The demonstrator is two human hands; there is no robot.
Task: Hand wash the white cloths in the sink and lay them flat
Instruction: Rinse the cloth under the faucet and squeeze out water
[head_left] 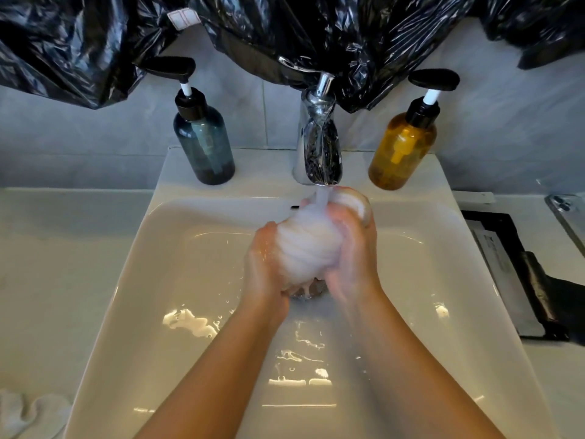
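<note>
Apparently squeezed cloth, left hand, right hand

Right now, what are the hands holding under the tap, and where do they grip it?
A bunched white cloth, held under the tap: the left hand grips its left side, the right hand its right side.

Sink ledge with blue bottle and amber bottle beside the tap; crumpled white cloth on left counter
</note>
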